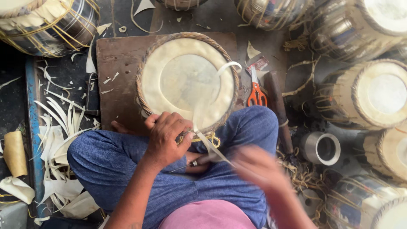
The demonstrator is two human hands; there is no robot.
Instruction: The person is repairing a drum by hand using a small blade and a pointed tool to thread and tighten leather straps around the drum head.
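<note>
A round drum [186, 78] with a cream skin head and a braided rim stands on a brown board [116, 63] in front of my crossed legs in blue trousers. My left hand [166, 138] grips the near rim of the drum, where yellowish cord is knotted. A pale flat strap [212, 146] runs from the drum's edge down to my right hand [256, 167], which is blurred by motion and pulls on it. The strap's free end curls above the drum head. A thin metal tool lies on my lap under the left hand.
Orange-handled scissors [256, 94] lie right of the drum, beside a dark stick [277, 110]. Several laced drums crowd the right side [373, 95] and the top left [46, 25]. Pale hide scraps [59, 127] litter the left floor, near a yellow cord spool [15, 152]. A metal ring [322, 148] sits right.
</note>
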